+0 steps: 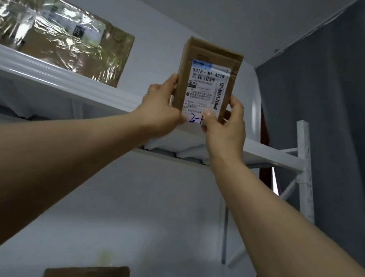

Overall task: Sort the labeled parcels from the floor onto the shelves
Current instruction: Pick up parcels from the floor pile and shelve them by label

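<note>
A small brown cardboard parcel (206, 80) with a white shipping label and blue handwriting stands upright above the front edge of the top white shelf (55, 76). Both arms reach up to it. My left hand (160, 106) grips its lower left edge, fingers wrapped round the side. My right hand (226, 123) grips the lower right corner, thumb pressed on the label's bottom. Whether the parcel's base rests on the shelf is hidden by my hands.
A larger parcel wrapped in shiny plastic film (57, 34) lies on the same shelf to the left. Another brown parcel (87, 276) sits on a lower shelf at the bottom. The white rack upright (304, 171) stands at right before a grey wall.
</note>
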